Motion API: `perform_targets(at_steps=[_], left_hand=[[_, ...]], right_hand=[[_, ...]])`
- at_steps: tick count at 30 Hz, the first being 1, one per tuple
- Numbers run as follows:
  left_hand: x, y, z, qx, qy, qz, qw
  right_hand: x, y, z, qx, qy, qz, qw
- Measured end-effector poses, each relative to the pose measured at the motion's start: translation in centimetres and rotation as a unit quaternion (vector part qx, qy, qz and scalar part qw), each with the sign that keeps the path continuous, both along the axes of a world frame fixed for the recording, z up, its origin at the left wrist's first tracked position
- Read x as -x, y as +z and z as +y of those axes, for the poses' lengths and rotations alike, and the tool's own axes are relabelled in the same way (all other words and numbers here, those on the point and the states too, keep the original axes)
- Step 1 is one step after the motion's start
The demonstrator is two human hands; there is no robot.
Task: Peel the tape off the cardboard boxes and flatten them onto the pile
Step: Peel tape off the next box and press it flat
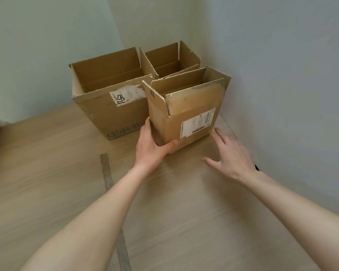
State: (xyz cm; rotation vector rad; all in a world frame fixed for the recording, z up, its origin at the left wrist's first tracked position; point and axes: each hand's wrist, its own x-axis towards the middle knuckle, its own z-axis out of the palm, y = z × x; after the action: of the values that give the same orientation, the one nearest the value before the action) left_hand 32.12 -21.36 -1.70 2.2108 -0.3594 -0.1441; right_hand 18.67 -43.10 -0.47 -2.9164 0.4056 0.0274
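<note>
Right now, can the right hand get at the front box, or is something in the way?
Probably yes. The right hand is open over bare floor beside the front box, fingertips almost at its lower corner, and nothing lies between them. The left hand already holds the box's other side.

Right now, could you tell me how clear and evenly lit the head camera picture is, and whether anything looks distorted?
Head view: soft, even light, faint shadows and no glare; wide-angle bend curves the floor strip and stretches the forearms; the nearest box with its label is fairly sharp, though the print is too small to read; the right hand is slightly blurred, the left hand crisper.
</note>
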Motion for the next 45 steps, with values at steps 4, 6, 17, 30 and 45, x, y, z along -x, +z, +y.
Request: perform_targets(at_steps=[4,6,17,30,45], left_hand=[[2.6,2.3,5.9,-0.006,0.0,-0.013,1.0],[4.1,3.7,9.2,0.003,0.009,-0.006,1.0],[16.7,13.2,23.7,0.098,0.031,0.002,0.995],[32.7,24.4,38.9,0.046,0.043,-0.045,0.997],[44.1,13.9,41.5,-0.111,0.003,0.139,0.984]], right_hand=[[0.8,1.7,2.8,-0.076,-0.051,-0.021,0.996],[1.7,2.8,5.3,-0.136,-0.045,-0.034,0.989],[12.6,12.2,20.2,-0.239,0.028,-0.179,0.954],[26.7,25.0,34.6,-0.331,-0.009,-0.17,0.928],[34.5,13.6,36.1,-0.244,-0.088,-0.002,0.966]])
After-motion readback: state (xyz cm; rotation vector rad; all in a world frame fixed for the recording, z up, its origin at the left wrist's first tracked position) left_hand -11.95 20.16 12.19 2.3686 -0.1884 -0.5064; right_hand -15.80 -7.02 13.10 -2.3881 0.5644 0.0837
